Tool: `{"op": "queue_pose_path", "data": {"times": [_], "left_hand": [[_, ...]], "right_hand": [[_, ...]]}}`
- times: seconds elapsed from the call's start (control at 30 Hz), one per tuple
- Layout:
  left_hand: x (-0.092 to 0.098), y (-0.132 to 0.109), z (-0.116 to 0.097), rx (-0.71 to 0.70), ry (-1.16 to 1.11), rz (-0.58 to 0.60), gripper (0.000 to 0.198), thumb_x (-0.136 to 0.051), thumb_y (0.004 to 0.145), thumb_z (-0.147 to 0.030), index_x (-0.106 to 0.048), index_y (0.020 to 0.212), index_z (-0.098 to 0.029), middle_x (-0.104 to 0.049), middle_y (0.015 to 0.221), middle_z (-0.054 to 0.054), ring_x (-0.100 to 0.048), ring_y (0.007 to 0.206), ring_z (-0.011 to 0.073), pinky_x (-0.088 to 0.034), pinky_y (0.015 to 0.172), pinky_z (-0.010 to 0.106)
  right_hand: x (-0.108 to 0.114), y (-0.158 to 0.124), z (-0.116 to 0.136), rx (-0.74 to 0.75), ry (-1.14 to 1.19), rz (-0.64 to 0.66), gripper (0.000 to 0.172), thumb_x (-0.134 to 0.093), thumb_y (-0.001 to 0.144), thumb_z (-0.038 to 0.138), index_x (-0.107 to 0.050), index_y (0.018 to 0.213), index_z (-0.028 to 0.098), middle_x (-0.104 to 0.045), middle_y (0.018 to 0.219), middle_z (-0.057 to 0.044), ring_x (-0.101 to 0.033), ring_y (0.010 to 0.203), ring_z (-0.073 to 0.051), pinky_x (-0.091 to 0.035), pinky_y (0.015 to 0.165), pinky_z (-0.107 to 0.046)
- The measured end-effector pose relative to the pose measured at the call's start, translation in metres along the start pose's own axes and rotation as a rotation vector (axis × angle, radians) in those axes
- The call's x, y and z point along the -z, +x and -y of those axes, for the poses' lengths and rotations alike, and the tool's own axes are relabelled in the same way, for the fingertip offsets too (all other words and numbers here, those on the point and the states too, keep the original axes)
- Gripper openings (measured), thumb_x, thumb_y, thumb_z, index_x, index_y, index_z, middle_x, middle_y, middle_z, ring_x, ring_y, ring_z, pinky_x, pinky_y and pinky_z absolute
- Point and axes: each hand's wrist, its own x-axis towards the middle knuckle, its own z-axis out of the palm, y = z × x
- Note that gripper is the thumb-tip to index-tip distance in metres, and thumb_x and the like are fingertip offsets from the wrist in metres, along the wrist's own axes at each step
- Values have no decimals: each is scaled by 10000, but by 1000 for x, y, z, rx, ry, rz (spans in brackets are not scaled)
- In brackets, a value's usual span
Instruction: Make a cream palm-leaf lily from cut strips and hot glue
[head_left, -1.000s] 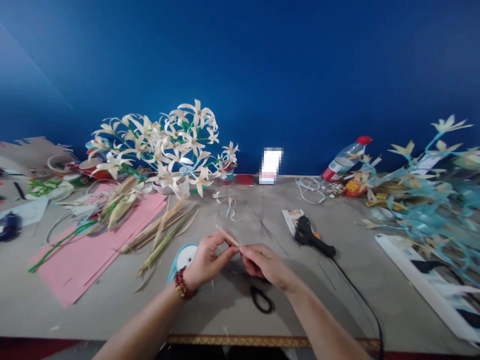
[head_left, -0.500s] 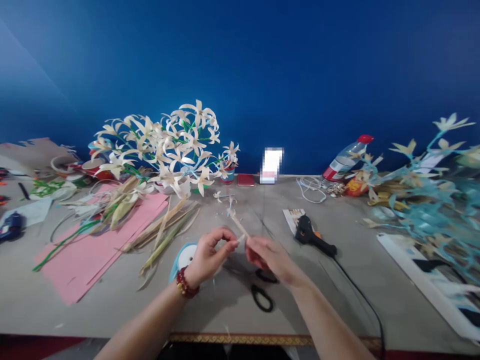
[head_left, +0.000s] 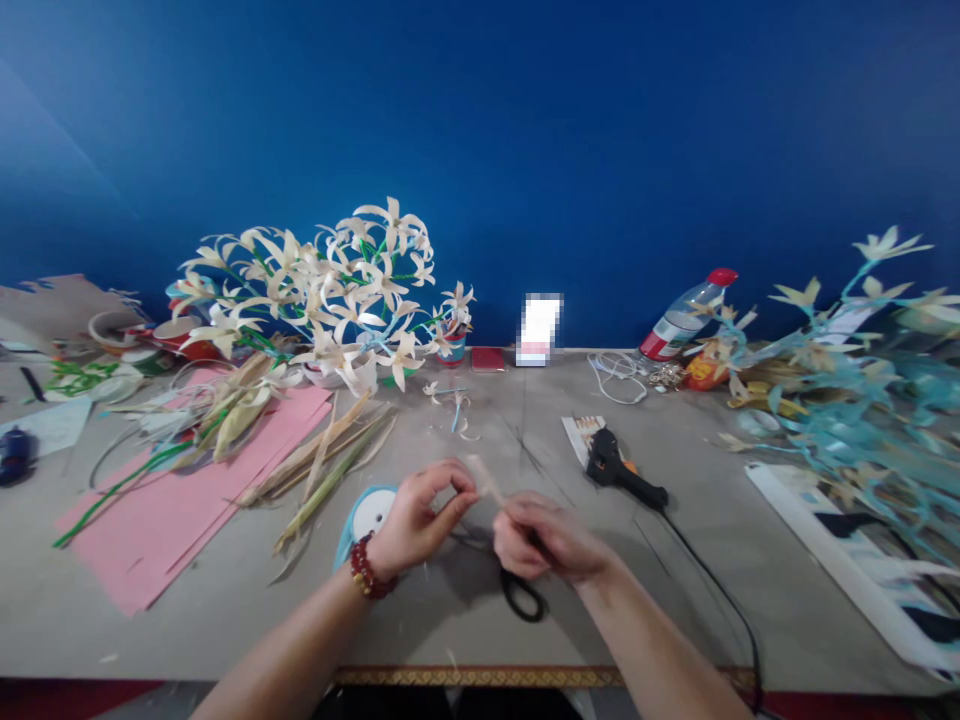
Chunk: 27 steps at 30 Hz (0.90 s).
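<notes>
My left hand (head_left: 420,520), a red bead bracelet on its wrist, has thumb and fingers curled in a pinch near the lower end of a thin pale leaf strip (head_left: 484,478). My right hand (head_left: 544,540) is closed round the same strip, which sticks up blurred between the two hands. Black scissors (head_left: 523,595) lie on the table just under my right hand. A roll of light blue ribbon (head_left: 367,512) sits to the left of my left hand.
A bunch of cream leaf flowers on green stems (head_left: 330,290) stands at the back left above pink paper (head_left: 165,505) and loose leaf strips (head_left: 330,462). A black glue gun (head_left: 619,470) with its cord lies to the right. Teal flower stems (head_left: 862,400) and a plastic bottle (head_left: 686,318) fill the right.
My right hand has drawn down and closed into a fist over the scissors. The strip has swung from pointing left to upright and shows shorter, blurred.
</notes>
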Motion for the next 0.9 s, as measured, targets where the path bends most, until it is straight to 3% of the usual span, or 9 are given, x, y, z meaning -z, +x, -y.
{"op": "queue_pose_path", "data": {"times": [0.07, 0.17, 0.23, 0.37, 0.63, 0.77, 0.9], "left_hand": [[0, 1, 3, 118, -69, -57, 147, -606, 891, -282, -616, 806, -163, -630, 775, 37, -582, 743, 153, -459, 716, 262], [-3, 2, 4, 250, -261, -71, 191, -629, 879, -328, -604, 806, -153, -600, 740, 17, -550, 685, 130, -444, 662, 239], [-5, 1, 2, 264, -325, -58, 191, -645, 868, -328, -607, 810, -150, -590, 745, 13, -540, 688, 125, -439, 665, 236], [-6, -2, -1, 246, -275, -41, 166, -637, 874, -311, -619, 825, -154, -593, 781, 21, -530, 728, 132, -432, 694, 242], [-5, -2, -1, 184, -204, 53, 141, -603, 894, -293, -615, 876, -154, -608, 845, 44, -550, 809, 159, -438, 764, 271], [-7, -3, -2, 193, -201, 26, 176, -582, 908, -316, -614, 852, -152, -603, 821, 45, -550, 784, 156, -447, 752, 272], [-7, -3, -2, 155, -155, -9, 173, -570, 913, -304, -611, 828, -160, -615, 809, 43, -572, 769, 158, -459, 749, 277]], "right_hand": [[3, -4, 4, 110, -4, -83, 638, -490, 842, 679, -410, 422, 205, -310, 337, 66, -315, 316, -71, -206, 359, -219], [4, -2, 8, 209, -163, -493, 511, -561, 859, 600, -506, 570, 182, -400, 455, 63, -315, 396, -63, -205, 394, -204], [3, 4, 7, 154, -246, -647, 361, -664, 824, 514, -553, 722, 186, -443, 545, 70, -294, 432, -55, -177, 401, -190], [-3, 11, 2, 106, -252, -580, 289, -714, 787, 446, -590, 878, 201, -457, 620, 75, -267, 448, -48, -173, 399, -183], [-5, 13, -4, 90, -163, -605, 276, -714, 772, 415, -553, 773, 192, -444, 550, 83, -273, 445, -50, -167, 405, -183], [-6, 13, -2, 72, -159, -601, 311, -698, 783, 459, -537, 793, 194, -486, 567, 76, -255, 426, -47, -155, 401, -189], [-7, 12, 0, 30, -309, -518, 350, -567, 878, 527, -524, 783, 192, -449, 594, 62, -288, 465, -71, -197, 424, -205]]}}
